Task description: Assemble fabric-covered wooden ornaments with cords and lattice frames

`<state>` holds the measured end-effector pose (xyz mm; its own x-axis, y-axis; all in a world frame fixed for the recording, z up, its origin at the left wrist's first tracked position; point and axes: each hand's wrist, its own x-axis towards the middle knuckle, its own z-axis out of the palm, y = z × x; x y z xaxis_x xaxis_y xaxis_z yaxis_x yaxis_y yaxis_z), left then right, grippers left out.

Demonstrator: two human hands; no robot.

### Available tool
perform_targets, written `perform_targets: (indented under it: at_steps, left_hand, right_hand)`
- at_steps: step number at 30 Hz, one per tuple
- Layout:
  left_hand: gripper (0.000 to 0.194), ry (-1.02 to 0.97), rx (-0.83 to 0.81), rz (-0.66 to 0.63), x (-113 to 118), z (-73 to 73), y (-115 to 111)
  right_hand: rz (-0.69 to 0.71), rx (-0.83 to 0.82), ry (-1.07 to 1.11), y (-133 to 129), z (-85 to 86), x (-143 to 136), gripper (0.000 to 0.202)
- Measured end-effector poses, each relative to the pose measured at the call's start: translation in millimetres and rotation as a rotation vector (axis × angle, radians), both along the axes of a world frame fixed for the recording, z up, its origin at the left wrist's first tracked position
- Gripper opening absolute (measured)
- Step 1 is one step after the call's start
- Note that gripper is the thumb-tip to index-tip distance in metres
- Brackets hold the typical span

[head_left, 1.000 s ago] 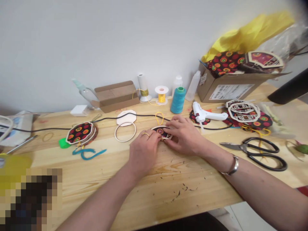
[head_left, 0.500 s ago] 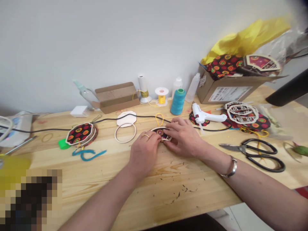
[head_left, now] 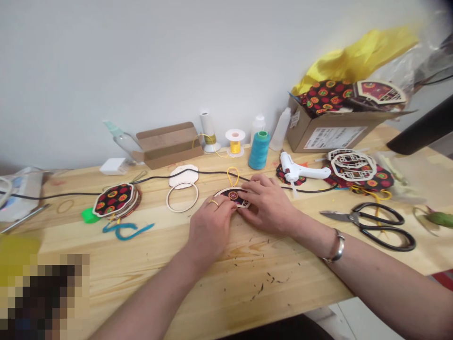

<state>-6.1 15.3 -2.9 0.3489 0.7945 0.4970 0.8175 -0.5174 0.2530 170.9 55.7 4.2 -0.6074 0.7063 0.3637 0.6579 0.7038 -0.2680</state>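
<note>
Between my two hands, flat on the wooden table (head_left: 148, 264), lies a small fan-shaped ornament (head_left: 233, 194) with a pale frame, dark patterned fabric and a yellow cord loop (head_left: 233, 176) at its top. My left hand (head_left: 211, 225), wearing a ring, has its fingers closed on the ornament's left and lower edge. My right hand (head_left: 268, 203), with a silver bracelet at the wrist, grips the right side, its fingers curled over the frame. The fingers cover both ends of the ornament.
Left are a thin wooden ring (head_left: 182, 211) and stacked fabric ornaments (head_left: 115, 199). Behind stand yellow thread (head_left: 235, 146) and a teal thread cone (head_left: 259, 151). Right are a white glue gun (head_left: 307, 172), black-handled scissors (head_left: 382, 229) and a full cardboard box (head_left: 336, 134). A black cable crosses behind.
The view has shifted slightly, so objects appear a little further left. Both hands keep their hold on the ornament, with hardly any finger movement.
</note>
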Motion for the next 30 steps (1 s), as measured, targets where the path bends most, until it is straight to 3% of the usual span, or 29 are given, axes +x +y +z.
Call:
perform_targets:
  at_steps: [14, 27, 30]
  left_hand:
    - [0.015, 0.042, 0.110, -0.040, -2.0, 1.2, -2.7]
    - [0.014, -0.072, 0.001, -0.030, -2.2, 5.1, -3.4]
    - [0.012, -0.119, 0.003, 0.047, -5.7, 6.8, 0.9]
  right_hand:
    - [-0.004, 0.009, -0.018, 0.1, -1.1, 1.0, 0.025]
    - [-0.015, 0.014, -0.030, 0.5, -1.3, 1.0, 0.025]
    - [-0.014, 0.010, -0.028, 0.4, -1.6, 1.1, 0.026]
